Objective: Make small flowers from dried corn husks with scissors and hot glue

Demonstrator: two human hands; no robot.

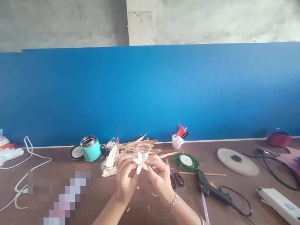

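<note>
A small pale flower with pointed petals (141,163), seemingly of dried husk, is between my two hands above the table. My left hand (126,176) is closed, its thumb and fingers pinching the flower's left side. On the other side, my right hand (161,178) is closed too, fingertips at the petals' right edge. The undersides of the flower and some fingertips are hidden. Just behind it stands a round clear-rimmed container (142,149). Dried corn husks (133,148) lie in a heap beyond my hands, and scissors (177,179) rest beside my right wrist.
To the right are a green ribbon roll (195,164), a black glue gun (211,189) with its cord, a wooden stick (211,174), a white disc (237,162) and a power strip (278,203). A turquoise flask (91,150) and white cable (21,184) are left. A blue partition (150,93) stands behind.
</note>
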